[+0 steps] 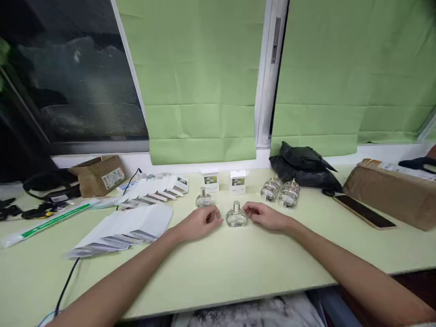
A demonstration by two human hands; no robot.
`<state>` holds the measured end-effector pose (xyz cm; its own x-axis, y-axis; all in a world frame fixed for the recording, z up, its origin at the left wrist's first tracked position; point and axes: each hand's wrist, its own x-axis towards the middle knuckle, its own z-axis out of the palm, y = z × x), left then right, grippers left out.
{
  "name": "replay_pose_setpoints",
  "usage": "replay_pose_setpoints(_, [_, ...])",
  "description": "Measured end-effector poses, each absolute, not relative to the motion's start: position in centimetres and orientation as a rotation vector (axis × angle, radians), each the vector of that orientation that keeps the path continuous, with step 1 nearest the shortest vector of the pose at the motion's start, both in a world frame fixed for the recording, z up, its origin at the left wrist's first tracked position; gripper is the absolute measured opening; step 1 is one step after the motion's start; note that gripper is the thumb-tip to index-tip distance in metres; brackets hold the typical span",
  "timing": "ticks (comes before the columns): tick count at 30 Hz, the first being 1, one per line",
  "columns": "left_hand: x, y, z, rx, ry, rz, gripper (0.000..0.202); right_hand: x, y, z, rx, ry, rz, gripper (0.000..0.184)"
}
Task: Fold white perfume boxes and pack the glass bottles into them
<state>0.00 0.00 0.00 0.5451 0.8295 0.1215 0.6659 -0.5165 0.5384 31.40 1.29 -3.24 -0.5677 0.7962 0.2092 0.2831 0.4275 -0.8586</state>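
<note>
Our left grip (197, 224) was curled, part open, just beside the glass bottle (236, 218); our right grip (269, 216) hung loosely open at its other side, whether touching we could not tell; the bottle stood upright on the counter (235, 265); behind it stood two white boxes (237, 182), contents hidden.

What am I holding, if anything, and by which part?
Nothing appears held. The front glass bottle stands on the table between your left hand and right hand; right-hand contact is unclear.
</note>
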Motion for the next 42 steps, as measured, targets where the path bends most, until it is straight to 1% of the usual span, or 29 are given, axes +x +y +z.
replay_pose_setpoints(3, [0.2,0.1,-0.1,2.34,1.224,0.533,0.033,31.1,1.5,-3.8,-0.94,-2.061,0.974,0.03])
replay_pose_setpoints(8, [0.8,0.2,-0.7,2.35,1.235,0.604,0.029,30.4,1.6,-4.3,-1.075,-2.065,0.689,0.019])
replay_pose_setpoints(12, [1.1,0.3,-1.1,2.37,1.228,0.622,0.026,30.2,1.3,-4.2,-1.126,-2.129,0.552,0.015])
replay_pose_setpoints(32, [1.0,-0.4,-0.2,2.408,1.179,0.585,0.025,31.2,0.4,-2.6,-1.106,-2.264,0.677,0.018])
replay_pose_setpoints(35, [0.8,0.0,-0.1,2.454,1.172,0.765,0.026,31.2,0.2,-2.5,-1.109,-2.267,0.677,0.018])
replay_pose_setpoints(40, [0.0,1.7,0.2,2.29,1.42,1.507,0.019,31.4,0.1,-2.3,-1.118,-2.278,0.67,0.018])
replay_pose_setpoints(42, [-0.6,2.5,0.1,2.194,1.54,1.674,0.029,31.4,0.1,-2.4,-1.122,-2.277,0.663,0.019])
